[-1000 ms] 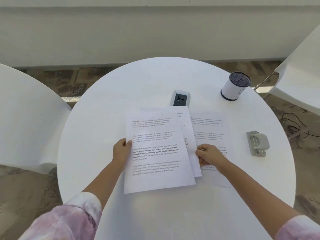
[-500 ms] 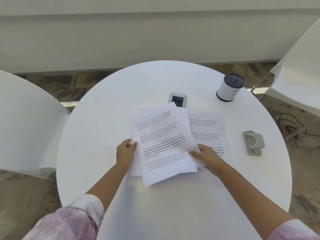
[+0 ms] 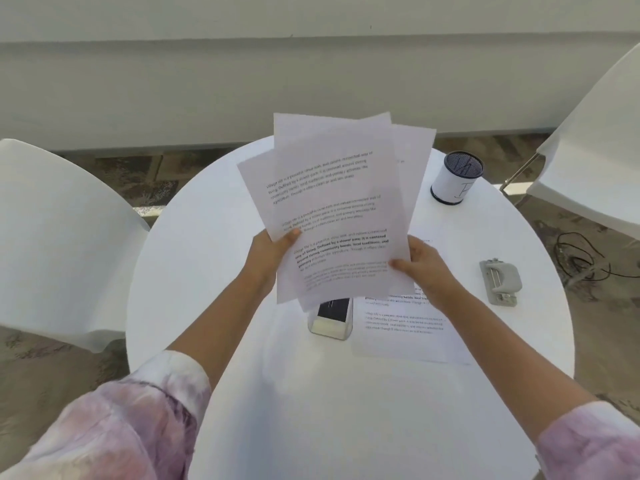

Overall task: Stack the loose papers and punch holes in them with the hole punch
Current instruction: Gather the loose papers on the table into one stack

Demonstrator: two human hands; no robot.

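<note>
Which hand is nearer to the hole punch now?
Right. The right hand holds the papers just beside the hole punch; the left hand grips their far edge.

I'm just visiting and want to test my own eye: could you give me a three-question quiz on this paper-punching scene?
1. True or false: every sheet is off the round table.
2. Which hand is nearer the hole punch?
A. left hand
B. right hand
3. What does the lifted sheaf of papers partly hide at its lower edge?

Key:
1. False; one printed sheet lies flat beside the right forearm.
2. B.
3. A small white device with a dark screen.
</note>
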